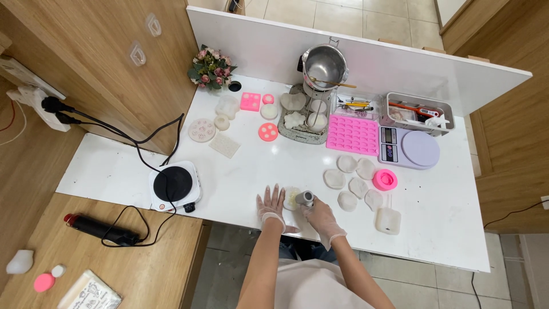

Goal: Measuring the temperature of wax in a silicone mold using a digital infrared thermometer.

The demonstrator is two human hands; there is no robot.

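My left hand [270, 207], in a clear glove, lies flat on the white table with fingers spread, touching the left side of a small round translucent mould [291, 198]. My right hand [320, 215], also gloved, grips a small grey cylinder-shaped tool [306, 198] held over the right side of that mould. Both hands are near the table's front edge.
Several translucent round moulds [349, 182] and a pink round mould [385, 179] lie to the right. Behind them are a digital scale [409, 147], a pink tray mould [353, 134], a metal pot [325, 66] on a rack, and a bin of tools [419, 113]. A small hot plate [174, 185] sits left.
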